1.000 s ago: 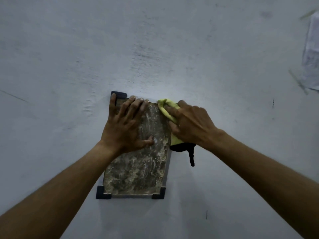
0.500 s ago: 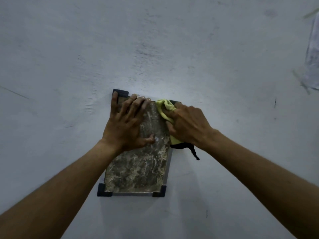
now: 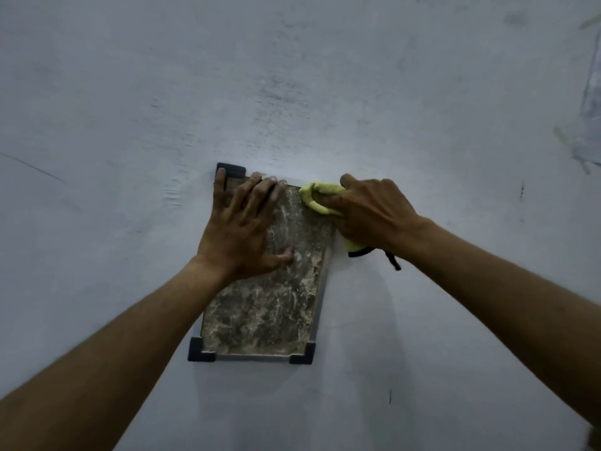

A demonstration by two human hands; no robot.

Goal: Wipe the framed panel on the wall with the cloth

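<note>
1. Moved since a second ago: right hand (image 3: 374,213) shifted outward and a little up along the panel's top right corner, now sitting over the right edge rather than on the panel face; cloth carried with it.
2. Left hand (image 3: 240,229) unchanged in place, pressed flat on the upper left part of the framed panel (image 3: 260,307).
3. Left hand spread wide, holding nothing; fingertips reaching the top edge, little finger lying by the dark top left corner piece (image 3: 232,169), thumb stretched rightward across the mottled face.
4. Right hand closed around the cloth (image 3: 320,196), bunched yellow-green fabric poking out past the fingers toward the panel's top right corner.
5. More of the cloth showing below the heel of that hand, ending in a dark trim (image 3: 359,252) with a short dark cord (image 3: 393,261) hanging against the wall.
6. Panel mounted on the pale wall (image 3: 292,76), taller than wide, tilted slightly so the lower end drifts left.
7. Face of the panel brown-grey, streaked and blotched with pale marks.
8. Dark corner pieces visible at bottom left (image 3: 200,351) and bottom right (image 3: 304,354); top right corner hidden behind cloth and hand.
9. Both bare forearms reaching in from the lower corners.
10. Blurred pale sheet (image 3: 590,118) stuck on the wall at the far right edge, well apart from the panel.
</note>
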